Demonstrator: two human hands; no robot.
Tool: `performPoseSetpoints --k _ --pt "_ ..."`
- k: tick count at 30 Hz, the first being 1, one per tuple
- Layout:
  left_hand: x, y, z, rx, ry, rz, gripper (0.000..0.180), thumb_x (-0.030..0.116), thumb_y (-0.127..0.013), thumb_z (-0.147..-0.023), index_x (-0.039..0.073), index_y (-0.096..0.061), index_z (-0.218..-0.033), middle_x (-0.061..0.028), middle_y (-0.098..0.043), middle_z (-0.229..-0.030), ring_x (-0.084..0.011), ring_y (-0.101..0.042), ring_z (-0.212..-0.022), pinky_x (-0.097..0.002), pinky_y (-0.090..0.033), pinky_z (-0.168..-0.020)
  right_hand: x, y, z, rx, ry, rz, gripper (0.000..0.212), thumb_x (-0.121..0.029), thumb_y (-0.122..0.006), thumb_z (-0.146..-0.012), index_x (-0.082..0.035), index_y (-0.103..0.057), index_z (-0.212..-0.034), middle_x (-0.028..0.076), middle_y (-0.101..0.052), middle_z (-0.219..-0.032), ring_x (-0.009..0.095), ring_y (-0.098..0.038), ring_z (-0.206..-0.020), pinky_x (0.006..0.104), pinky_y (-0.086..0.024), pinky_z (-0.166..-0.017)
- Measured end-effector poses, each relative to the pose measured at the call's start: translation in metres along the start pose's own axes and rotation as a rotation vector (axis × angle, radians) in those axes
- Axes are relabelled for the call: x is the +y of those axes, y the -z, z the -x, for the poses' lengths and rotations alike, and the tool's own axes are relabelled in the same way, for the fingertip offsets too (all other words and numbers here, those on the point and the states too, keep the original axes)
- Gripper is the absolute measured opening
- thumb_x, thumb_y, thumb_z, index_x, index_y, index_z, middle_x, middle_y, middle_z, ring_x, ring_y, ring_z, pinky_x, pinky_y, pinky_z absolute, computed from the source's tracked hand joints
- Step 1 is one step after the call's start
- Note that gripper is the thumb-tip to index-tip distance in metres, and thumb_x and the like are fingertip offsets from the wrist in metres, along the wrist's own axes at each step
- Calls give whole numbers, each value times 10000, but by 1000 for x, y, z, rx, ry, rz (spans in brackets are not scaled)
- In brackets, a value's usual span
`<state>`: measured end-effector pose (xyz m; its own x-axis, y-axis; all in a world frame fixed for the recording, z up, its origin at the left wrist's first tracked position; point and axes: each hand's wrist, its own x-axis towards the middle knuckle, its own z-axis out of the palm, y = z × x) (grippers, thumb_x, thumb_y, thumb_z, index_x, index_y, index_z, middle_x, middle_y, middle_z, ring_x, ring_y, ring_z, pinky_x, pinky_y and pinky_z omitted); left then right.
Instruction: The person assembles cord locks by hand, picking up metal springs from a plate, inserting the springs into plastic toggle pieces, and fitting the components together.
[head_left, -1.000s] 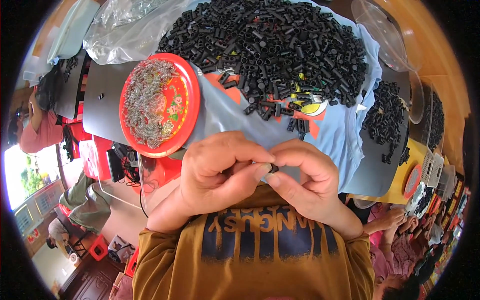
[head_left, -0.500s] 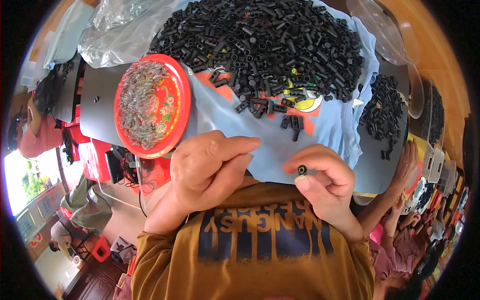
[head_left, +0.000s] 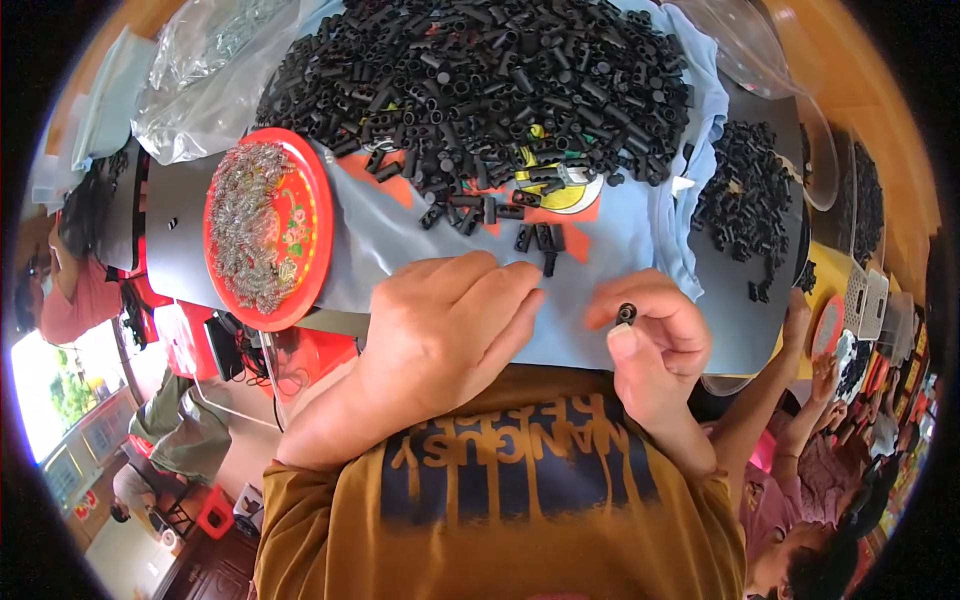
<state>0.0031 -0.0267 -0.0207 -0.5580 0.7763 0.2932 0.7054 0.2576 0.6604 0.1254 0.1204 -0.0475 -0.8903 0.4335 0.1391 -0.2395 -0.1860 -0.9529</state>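
Observation:
Between the thumb and forefinger of my right hand (head_left: 665,335) is a small black plastic tube (head_left: 626,312), its round hollow end facing up. My left hand (head_left: 450,330) is closed, thumb against the fingers, a short way left of the tube and apart from it. Whatever its fingertips pinch is too small or hidden to make out. Beyond both hands lies a large heap of black plastic tubes (head_left: 480,90) on a light blue cloth (head_left: 370,225). Several loose tubes lie at its near edge. Left of my hands, a red flowered plate (head_left: 322,200) bears a pile of small metal springs (head_left: 245,225).
A second pile of black parts (head_left: 745,195) lies on the dark table at right, beside a clear plastic tub (head_left: 820,150). Clear plastic bags (head_left: 215,80) rest at the far left. Another person's arm (head_left: 775,370) reaches in at the right edge of the table.
My left hand has turned and its fingertips have come nearer the tube. The right hand still pinches the tube, slightly further right in view. The whole view has shifted a little.

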Motion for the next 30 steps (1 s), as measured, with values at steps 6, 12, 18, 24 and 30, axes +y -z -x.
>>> performPoseSetpoints --k 6,12,18,24,30 --pt "4 -13 -11 -91 31 -212 204 134 -722 -714 63 -593 -856 -86 -559 -694 -286 -553 -550 -373 -432 -492 2 4 1 -42 -2 43 163 17 -631 -784 39 -594 -942 137 -617 -916 189 -575 -813 292 -447 -735" --pt "-1 -20 -11 -99 5 -350 207 155 -712 -701 90 -549 -810 -59 -521 -696 -249 -561 -573 -354 -451 -498 2 5 2 -46 -10 40 174 26 -639 -765 44 -597 -933 146 -620 -915 191 -577 -790 284 -450 -712" --pt "1 -14 -8 -24 -15 -124 177 90 -701 -701 76 -554 -798 -54 -521 -648 -218 -555 -535 -334 -438 -471 2 3 2 -35 -24 15 181 18 -649 -767 44 -598 -938 146 -619 -917 197 -579 -798 285 -449 -715" --pt "14 2 -9 -56 101 267 168 29 -703 -721 64 -589 -840 -56 -554 -642 -211 -527 -499 -311 -413 -449 -3 1 -2 -76 -31 52 188 3 -651 -786 38 -600 -963 145 -617 -950 215 -587 -843 307 -447 -755" --pt "11 3 -5 -103 155 375 165 27 -697 -726 57 -586 -845 -64 -565 -688 -217 -542 -527 -318 -422 -460 -5 -5 -1 -89 -78 48 179 10 -638 -802 40 -598 -973 146 -612 -963 220 -586 -861 316 -442 -774"
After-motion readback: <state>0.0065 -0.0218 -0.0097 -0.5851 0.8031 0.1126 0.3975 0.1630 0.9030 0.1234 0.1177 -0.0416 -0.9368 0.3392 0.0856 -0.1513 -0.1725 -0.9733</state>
